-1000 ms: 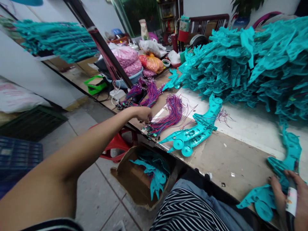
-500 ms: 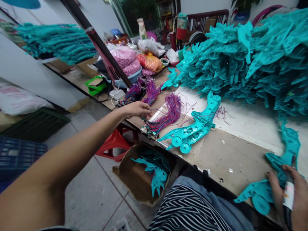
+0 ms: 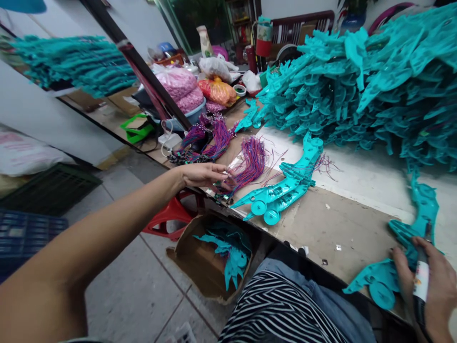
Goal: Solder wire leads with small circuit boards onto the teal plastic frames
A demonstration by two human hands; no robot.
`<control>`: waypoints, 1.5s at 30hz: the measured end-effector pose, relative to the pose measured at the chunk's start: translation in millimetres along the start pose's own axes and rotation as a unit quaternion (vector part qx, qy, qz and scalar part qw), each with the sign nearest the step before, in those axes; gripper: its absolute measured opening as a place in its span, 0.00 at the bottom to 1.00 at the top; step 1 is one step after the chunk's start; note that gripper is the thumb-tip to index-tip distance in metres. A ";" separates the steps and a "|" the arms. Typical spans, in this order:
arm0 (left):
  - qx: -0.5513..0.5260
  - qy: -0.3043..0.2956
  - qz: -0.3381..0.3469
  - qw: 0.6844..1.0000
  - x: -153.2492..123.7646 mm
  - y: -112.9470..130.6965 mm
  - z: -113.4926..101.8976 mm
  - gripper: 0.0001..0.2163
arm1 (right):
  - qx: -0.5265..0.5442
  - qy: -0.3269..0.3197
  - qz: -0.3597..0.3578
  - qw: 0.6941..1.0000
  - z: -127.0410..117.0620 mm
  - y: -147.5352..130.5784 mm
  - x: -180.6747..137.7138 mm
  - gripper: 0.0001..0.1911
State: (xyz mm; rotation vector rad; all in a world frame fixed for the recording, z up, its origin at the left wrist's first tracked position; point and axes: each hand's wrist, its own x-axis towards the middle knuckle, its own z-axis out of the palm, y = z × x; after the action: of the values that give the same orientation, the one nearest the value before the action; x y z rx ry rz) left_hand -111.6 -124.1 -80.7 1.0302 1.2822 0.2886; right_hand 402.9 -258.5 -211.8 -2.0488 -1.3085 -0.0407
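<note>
Black-and-white pen-shaped tool (image 3: 421, 283) sat gripped in the right hand (image 3: 439, 288), fingers closed around it at the table's near right edge. Curved teal part (image 3: 427, 207) lay under and beside that hand; thumb overlapped it in view, could not tell if it pressed down. Left hand (image 3: 203, 175) was stretched out over the front edge, palm down, fingers extended and slightly parted; could not tell if a wire was between the fingertips. Red-and-blue wire bundle (image 3: 255, 161) lay on the table just beyond those fingertips, its dark connector ends close to the hand. Right of the bundle, two teal parts (image 3: 294, 183) lay side by side, touching, with loose thin wires (image 3: 326, 166) sticking out past them. Behind the left hand, second wire bundle (image 3: 222, 138), spread out, near a white box (image 3: 170, 140) with a cord. Further back: blue basin (image 3: 197, 114) with pink bags (image 3: 180, 85), then orange bag (image 3: 218, 91) beside it. Big heap of teal parts (image 3: 342, 90) filled the back right of the table (image 3: 310, 216). Below the edge, cardboard box (image 3: 189, 271) held more teal pieces (image 3: 235, 267); red stool (image 3: 166, 219) stood just beside it. Another teal stack (image 3: 76, 64) sat far left.
</note>
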 end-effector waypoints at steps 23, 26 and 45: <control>0.153 0.121 -0.006 0.981 -4.5 8.1 19.0 0.17 | -0.029 0.021 -0.035 0.999 0.5 2.9 -1.6 0.40; 0.023 0.051 -0.027 0.998 14.1 -7.2 42.6 0.19 | -0.019 0.022 -0.046 0.999 1.2 5.2 -1.8 0.38; -0.161 0.274 0.200 0.927 26.0 73.6 1.6 0.07 | -0.011 0.021 -0.046 0.999 0.9 3.5 -2.5 0.41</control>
State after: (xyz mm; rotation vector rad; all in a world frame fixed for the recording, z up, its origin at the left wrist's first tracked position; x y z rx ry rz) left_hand -76.2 -66.5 -41.7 0.9480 1.4412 1.1287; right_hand 404.2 -260.8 -215.3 -1.9934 -1.3819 -0.1398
